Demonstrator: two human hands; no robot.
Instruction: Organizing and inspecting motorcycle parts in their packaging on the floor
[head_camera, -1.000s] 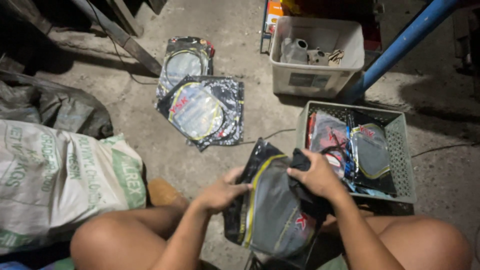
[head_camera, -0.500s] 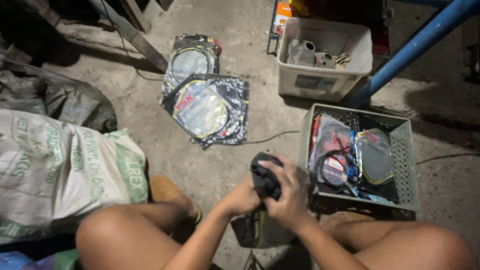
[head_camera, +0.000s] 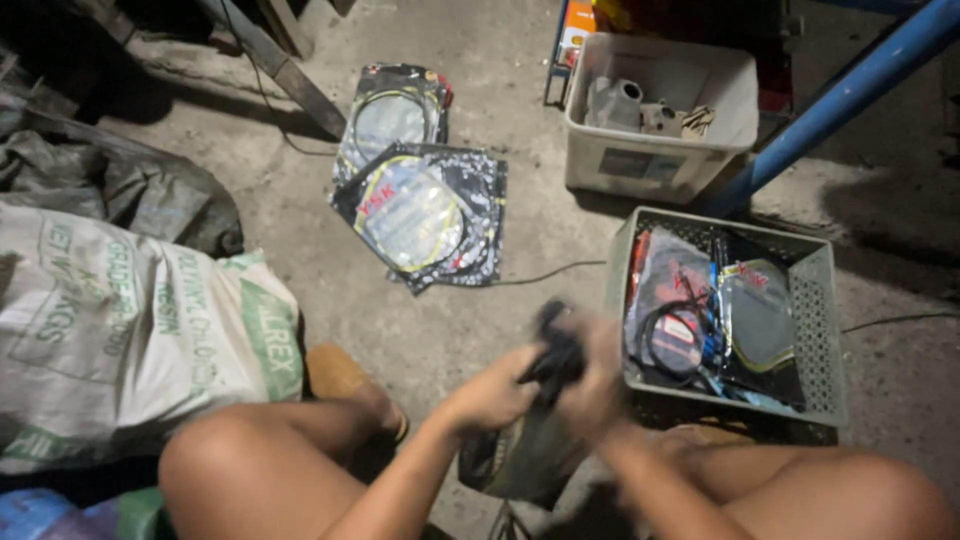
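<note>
Head view: both hands (head_camera: 545, 385) clutch a black bundle (head_camera: 556, 352).

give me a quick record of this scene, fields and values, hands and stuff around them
left hand: gripping a bunched black item, blurred
right hand: also closed on the black item, blurred
below hands: dark flat packet between the knees
grey crate: right of the hands, holds packets with coiled black cables
floor packets: stack of black packets with round windows, ahead of the hands
white bin: behind the crate, grey parts inside
sack: white printed sack at left
blue pipe: slanting at top right
</note>
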